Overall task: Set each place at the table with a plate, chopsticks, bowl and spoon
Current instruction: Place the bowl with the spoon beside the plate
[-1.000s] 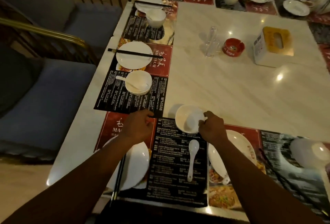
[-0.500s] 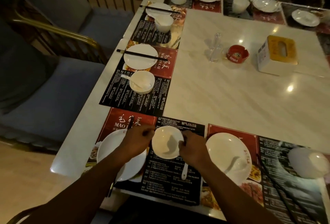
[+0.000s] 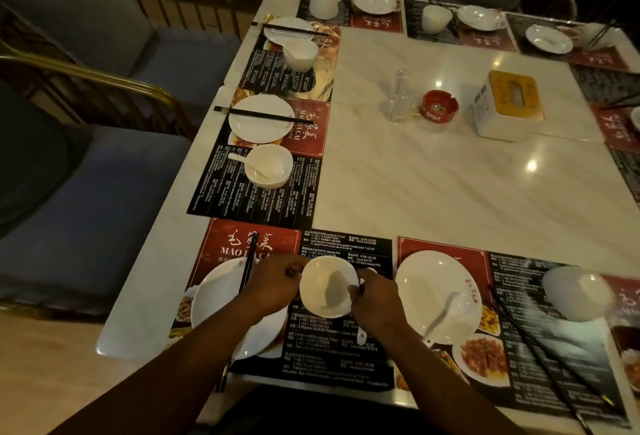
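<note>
Dim tabletop (image 3: pixel 450 209): pinching bowl (image 3: pixel 325 287) rim with left grip (image 3: pixel 273 285) and right grip (image 3: pixel 375 303), so just lower it level beside plate (image 3: pixel 214 303).

At the near edge of the pale marble table (image 3: pixel 450 192), both hands hold a small white ceramic bowl (image 3: pixel 327 287) upright over a black-and-red printed placemat (image 3: pixel 339 358). The left hand (image 3: pixel 273 287) grips its left rim and the right hand (image 3: pixel 375 303) pinches its right rim. Just left of the bowl, a white round plate (image 3: pixel 211 299) lies under the left wrist, with black chopsticks (image 3: pixel 247 268) across its far rim. Below the right hand shows what seems to be a white spoon handle (image 3: pixel 361 337). Further right along the near edge sits a larger white plate (image 3: pixel 426 282) carrying a white ceramic spoon (image 3: pixel 446 310). Beyond it is an overturned white bowl (image 3: pixel 575 292), with a second pair of black chopsticks (image 3: pixel 540 355) between them.
</note>
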The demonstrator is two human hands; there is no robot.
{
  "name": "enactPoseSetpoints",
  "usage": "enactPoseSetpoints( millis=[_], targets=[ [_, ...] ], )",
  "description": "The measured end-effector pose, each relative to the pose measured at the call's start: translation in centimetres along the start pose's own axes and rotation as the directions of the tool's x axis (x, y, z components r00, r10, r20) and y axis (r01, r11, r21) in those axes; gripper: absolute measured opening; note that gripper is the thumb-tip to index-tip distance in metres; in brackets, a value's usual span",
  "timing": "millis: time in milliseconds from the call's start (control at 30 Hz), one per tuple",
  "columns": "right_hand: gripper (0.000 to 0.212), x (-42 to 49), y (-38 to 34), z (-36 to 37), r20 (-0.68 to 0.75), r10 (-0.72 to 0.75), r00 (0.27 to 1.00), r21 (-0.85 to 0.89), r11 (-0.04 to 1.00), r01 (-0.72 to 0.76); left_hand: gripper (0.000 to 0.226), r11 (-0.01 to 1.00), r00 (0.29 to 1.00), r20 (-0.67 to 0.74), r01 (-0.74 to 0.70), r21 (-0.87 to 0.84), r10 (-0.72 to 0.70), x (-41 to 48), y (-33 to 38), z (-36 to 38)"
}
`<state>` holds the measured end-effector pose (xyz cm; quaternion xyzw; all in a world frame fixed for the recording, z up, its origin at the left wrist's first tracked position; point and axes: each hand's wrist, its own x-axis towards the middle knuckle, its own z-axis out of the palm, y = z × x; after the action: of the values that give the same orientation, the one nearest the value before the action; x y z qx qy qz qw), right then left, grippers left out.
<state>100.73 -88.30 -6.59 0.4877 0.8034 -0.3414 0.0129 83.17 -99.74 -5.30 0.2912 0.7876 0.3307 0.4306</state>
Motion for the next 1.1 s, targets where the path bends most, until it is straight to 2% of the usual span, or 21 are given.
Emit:
enactPoseSetpoints(
  millis=[300,433,567,667,767,900,1100],
  targets=[
    [0.034,0.2,-0.1,0.1,-0.045,0.058,0.997,0.01,0.998,-0.058,0.047,0.998,0.994,0.098,-0.051,-0.026,0.054,1.0,0.3,-0.7],
    [0.026,0.2,-0.1,-0.1,-0.056,0.09,0.994,-0.002,0.996,-0.09,0.053,0.998,0.991,0.116,-0.067,-0.019,0.068,1.6,-0.3,-0.8],
    [0.016,-0.5,1.1,-0.9,-0.116,0.156,0.981,-0.12,0.978,-0.17,0.049,0.999,0.993,0.11,-0.05,-0.013,0.051,2.2,-1.0,-1.1],
    [0.017,-1.6,2.4,-0.3,-0.054,0.205,0.977,-0.176,0.962,-0.211,0.038,0.999,0.995,0.092,-0.047,-0.008,0.047,2.5,-1.1,-1.2],
    [0.022,-2.8,2.9,1.0,0.012,0.21,0.978,-0.161,0.965,-0.205,0.031,0.998,0.996,0.068,-0.059,-0.015,0.06,2.5,-1.0,-1.0],
    [0.019,-3.3,3.0,1.8,-0.015,0.196,0.981,-0.141,0.97,-0.196,0.034,0.999,0.996,0.077,-0.05,0.001,0.05,2.4,-0.8,-0.7],
    [0.013,-3.0,3.5,0.8,0.087,0.24,0.967,-0.092,0.968,-0.232,0.039,0.992,0.995,0.052,-0.092,0.081,0.088,1.9,-0.6,-0.4]
  ],
)
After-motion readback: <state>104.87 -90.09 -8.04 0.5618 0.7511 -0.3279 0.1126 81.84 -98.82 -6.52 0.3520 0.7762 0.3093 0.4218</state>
